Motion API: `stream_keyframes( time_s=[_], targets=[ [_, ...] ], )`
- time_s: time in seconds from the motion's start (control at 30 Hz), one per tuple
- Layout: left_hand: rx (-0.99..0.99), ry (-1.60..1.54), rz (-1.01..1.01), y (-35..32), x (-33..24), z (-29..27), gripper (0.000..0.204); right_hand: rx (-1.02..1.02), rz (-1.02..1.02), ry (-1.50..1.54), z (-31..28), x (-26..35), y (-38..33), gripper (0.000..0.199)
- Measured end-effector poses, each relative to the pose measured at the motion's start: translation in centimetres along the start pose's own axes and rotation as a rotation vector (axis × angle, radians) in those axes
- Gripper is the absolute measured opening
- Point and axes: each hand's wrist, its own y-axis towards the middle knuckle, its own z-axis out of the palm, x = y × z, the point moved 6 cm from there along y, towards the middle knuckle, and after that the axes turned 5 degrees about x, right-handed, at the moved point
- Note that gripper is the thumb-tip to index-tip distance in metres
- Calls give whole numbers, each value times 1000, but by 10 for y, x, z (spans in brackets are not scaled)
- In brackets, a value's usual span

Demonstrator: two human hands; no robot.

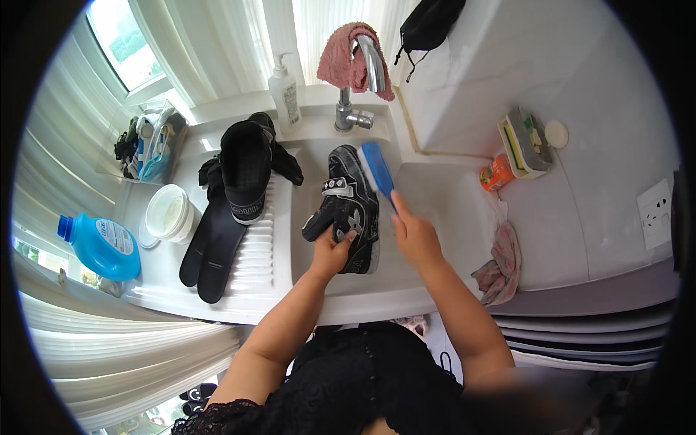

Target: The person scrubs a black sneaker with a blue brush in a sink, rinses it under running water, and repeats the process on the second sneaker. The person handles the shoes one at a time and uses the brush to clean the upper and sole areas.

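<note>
Black shoe (355, 217) at the centre of the frame, set in the white sink basin (395, 290) with its toe toward the top. The left hand (332, 252) grips it near the opening, some fingers hidden; the right hand (415, 233) is closed around the handle of a blue brush (376, 167), whose bristles face the shoe's right edge near the toe. Whether they touch cannot be told. The step in hand appears to be scrubbing the upper's side; the next move would call for a steady left grip and bristles pressed along that edge.

Left of centre, a second black shoe (246, 167) stands on the ribbed drainboard (257, 264), two dark insoles (221, 254) just below it. Farther left lie a white tub (170, 214) and a blue jug (105, 246). Above the basin, a pink cloth (337, 58) drapes the faucet (345, 112), a white pump bottle (284, 98) to its left. At right, an orange container (496, 174) adjoins a wall-mounted sponge holder (535, 168).
</note>
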Motion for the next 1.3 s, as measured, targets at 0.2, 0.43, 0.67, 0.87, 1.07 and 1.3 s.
stream_keyframes(
  time_s=[0.2,0.43,0.67,0.87,1.07,1.3],
  targets=[
    [-41,58,50,-2,-6,-9,25,-12,-15,275,10,-13,-83,48],
    [19,218,185,-16,-18,11,26,7,43,219,-18,-8,7,45],
    [1,185,141,-15,-23,6,22,13,82,382,5,-19,-73,46],
    [39,319,295,-20,-31,20,22,114,72,401,-20,-16,25,44],
    [-34,102,174,-13,-5,1,24,99,159,573,12,-22,-68,45],
    [32,264,249,-17,-23,19,27,309,242,488,-26,-9,34,43]
  ],
)
